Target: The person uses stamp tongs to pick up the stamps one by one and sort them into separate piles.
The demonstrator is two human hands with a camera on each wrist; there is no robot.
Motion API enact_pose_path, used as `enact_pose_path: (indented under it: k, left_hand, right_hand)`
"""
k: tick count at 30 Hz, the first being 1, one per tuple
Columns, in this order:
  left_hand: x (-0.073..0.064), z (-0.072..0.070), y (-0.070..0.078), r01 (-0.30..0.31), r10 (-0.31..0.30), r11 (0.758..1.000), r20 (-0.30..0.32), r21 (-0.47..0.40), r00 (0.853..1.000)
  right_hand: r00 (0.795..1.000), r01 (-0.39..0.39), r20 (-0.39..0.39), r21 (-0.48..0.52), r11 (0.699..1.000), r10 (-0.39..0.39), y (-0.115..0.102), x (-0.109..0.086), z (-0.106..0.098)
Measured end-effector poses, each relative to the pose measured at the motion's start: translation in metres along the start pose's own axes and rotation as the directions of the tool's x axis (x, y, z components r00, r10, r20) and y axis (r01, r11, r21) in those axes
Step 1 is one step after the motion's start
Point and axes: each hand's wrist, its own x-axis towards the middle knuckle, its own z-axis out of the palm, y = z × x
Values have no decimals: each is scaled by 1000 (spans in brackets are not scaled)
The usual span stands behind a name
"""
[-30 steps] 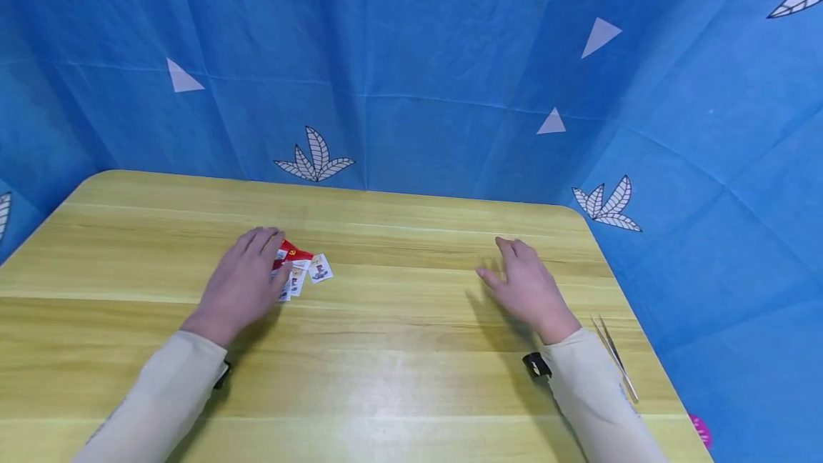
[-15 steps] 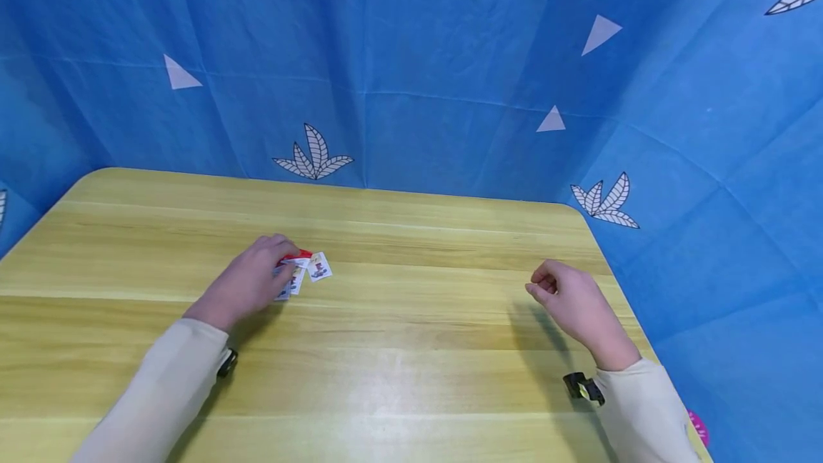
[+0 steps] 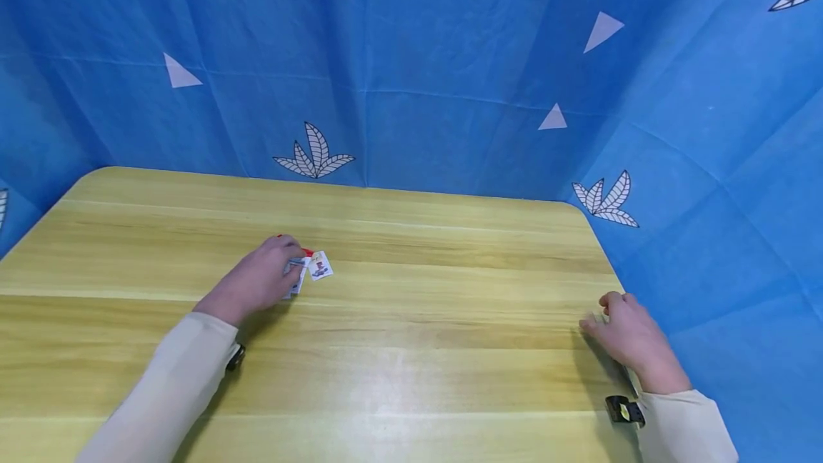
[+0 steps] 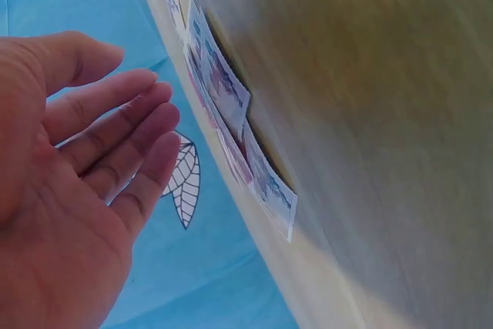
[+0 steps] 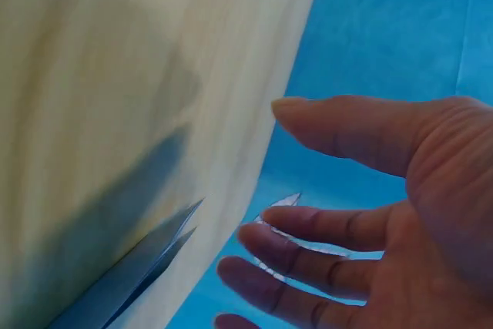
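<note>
Several small white picture stamps (image 3: 320,265) with notched edges lie in an overlapping cluster on the wooden table, together with a bright red piece (image 3: 308,252). Over the cluster hovers my left hand (image 3: 258,279), which hides most of it in the head view. From the left wrist, its fingers look loosely bent and hold nothing, with the stamps (image 4: 225,86) just beyond the fingertips. My right hand (image 3: 633,341) is over the table's right side, thumb apart from the fingers and nothing between them. Pointed metal tweezers (image 5: 131,271) lie below it, mostly covered by the hand and wrist in the head view.
The light wooden table (image 3: 398,349) has rounded far corners. A blue cloth (image 3: 450,63) with leaf and triangle prints hangs behind it and along the right edge. Black straps (image 3: 624,411) are at both wrists.
My right hand has moved right and toward me, over the tweezers; its fingers drew together midway and have since parted. The left hand has shifted slightly right, covering more of the stamps.
</note>
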Motion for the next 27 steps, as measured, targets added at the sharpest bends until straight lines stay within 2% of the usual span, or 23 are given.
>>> enact_pose_path:
  k: [5,11,16,27]
  left_hand:
    - [1,-1,-4,24,-24,1000,17,-5,1000]
    - [4,5,-8,-1,2,999,13,-41,1000]
    - [6,9,-8,27,-25,999,38,-38,999]
    - [9,8,-6,25,-22,998,54,-51,998]
  right_hand:
    - [998,-32,58,-59,998,35,13,1,0]
    - [984,-82,145,-118,990,99,20,-1,1]
    - [982,-89,157,-103,991,105,23,-2,3]
    - [986,-60,152,-75,995,71,24,-3,6]
